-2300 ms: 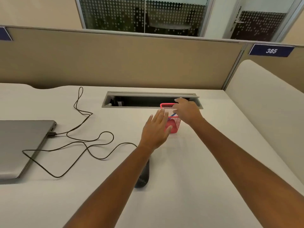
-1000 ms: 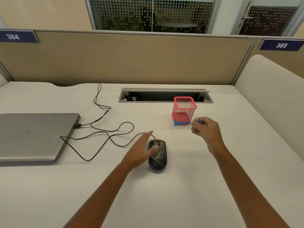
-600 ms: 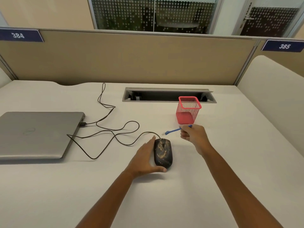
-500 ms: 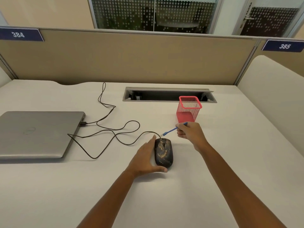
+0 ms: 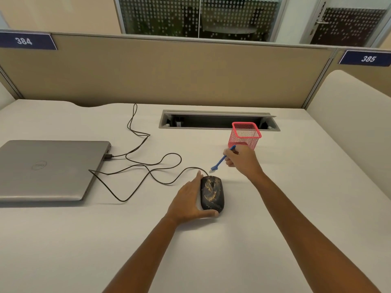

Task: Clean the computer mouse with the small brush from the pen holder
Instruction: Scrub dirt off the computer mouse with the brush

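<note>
My left hand (image 5: 190, 198) lies flat against the mouse (image 5: 212, 194), steadying it. My right hand (image 5: 241, 159) pinches the small brush (image 5: 221, 160), bristles just beyond the mouse; brushing comes next.

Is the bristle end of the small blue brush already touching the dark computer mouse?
No: the small blue brush in the right hand ends short of the dark computer mouse.

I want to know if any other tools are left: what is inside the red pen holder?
Through the mesh of the red pen holder nothing shows inside. The right hand, holding the blue brush, covers its lower front, so the bottom stays unseen.
</note>
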### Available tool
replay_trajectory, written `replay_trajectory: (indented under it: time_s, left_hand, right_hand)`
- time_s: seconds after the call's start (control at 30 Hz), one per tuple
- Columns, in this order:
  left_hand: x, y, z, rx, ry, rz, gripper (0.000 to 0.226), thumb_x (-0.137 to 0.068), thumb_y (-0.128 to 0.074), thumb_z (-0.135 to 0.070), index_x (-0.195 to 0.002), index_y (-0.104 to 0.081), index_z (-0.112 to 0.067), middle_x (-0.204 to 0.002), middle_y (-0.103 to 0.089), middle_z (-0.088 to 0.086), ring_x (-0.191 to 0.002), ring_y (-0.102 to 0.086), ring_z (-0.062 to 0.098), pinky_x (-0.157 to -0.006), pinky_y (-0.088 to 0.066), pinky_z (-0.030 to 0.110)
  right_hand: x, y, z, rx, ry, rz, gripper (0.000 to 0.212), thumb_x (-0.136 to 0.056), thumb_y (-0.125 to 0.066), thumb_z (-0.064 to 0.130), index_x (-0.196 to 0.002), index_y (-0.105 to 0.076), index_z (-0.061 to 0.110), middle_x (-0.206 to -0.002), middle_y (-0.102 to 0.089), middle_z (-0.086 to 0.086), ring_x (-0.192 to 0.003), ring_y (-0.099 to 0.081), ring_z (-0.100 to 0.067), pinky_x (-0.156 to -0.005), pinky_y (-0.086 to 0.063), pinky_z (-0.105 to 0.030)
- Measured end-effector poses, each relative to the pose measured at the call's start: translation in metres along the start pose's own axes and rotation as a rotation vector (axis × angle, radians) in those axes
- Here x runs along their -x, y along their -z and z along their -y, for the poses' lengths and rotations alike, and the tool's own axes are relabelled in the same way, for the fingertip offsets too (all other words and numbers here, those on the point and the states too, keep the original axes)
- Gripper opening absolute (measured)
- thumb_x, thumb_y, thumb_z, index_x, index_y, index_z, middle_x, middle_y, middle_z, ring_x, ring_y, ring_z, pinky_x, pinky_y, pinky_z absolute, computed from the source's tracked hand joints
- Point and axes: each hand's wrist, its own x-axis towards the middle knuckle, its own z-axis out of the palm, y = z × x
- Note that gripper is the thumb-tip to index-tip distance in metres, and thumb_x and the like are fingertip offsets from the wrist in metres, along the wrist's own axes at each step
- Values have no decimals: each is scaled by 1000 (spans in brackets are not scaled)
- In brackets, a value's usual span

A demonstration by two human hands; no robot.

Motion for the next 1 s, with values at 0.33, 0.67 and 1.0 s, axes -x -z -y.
replay_trajectory:
  time_s: [0.33,0.67,1.0]
  left_hand:
    - [-1,-1,1,-10,19,11,126,-46,-54,-76,-145,1,-18,-149,-28,-4,-133,-30,15,-107,-23,26]
    - [-1,-2,1,-16,18,17,127,-47,-53,-77,-144,3,-18,-150,-27,-3,-133,-29,15,-108,-23,27]
    - [0,-1,0,-13,9,11,127,-47,-52,-78,-144,2,-18,-150,-26,-4,-134,-29,14,-108,-22,26]
  right_hand:
    - [2,-7,3,155,64,-40,26,-93,-47,14,-102,-60,-7,-88,-61,-19,-75,-59,-26,-59,-42,-19]
    - [2,-14,-2,133,26,-77,26,-94,-46,14,-102,-59,-6,-87,-62,-21,-73,-63,-24,-55,-37,-14]
    - [6,-19,-5,128,30,-95,27,-94,-46,15,-102,-59,-7,-92,-64,-22,-78,-61,-28,-54,-32,-9]
